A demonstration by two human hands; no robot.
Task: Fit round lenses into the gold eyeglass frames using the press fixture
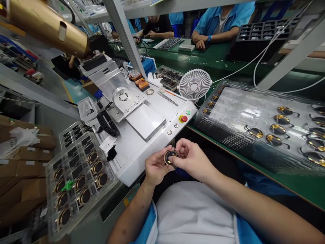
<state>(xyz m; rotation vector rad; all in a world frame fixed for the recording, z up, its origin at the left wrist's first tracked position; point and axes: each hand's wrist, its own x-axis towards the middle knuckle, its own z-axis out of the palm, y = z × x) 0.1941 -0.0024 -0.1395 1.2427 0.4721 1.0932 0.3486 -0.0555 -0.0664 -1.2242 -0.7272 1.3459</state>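
Close to my body I hold a round, gold-rimmed watch case (pixel 168 157) with a dark inner face. My left hand (pixel 155 166) grips its rim from the left side. The thumb of my right hand (pixel 192 156) presses on the inner face while its fingers curl at the far rim; fingertips cover part of the case. Just beyond my hands is the front edge of a white machine (pixel 132 163). To the left, a clear plastic tray (pixel 83 211) carries several gold-rimmed watch cases and a green piece (pixel 67 185).
A red stop button (pixel 184 118) and a white fan (pixel 194 84) are ahead. On the right, stacked clear trays (pixel 228 112) carry round parts with dark tails. A gold cylinder (pixel 48 28) overhangs the machine's metal fixture (pixel 127 101). Co-workers sit across the green bench (pixel 215 56).
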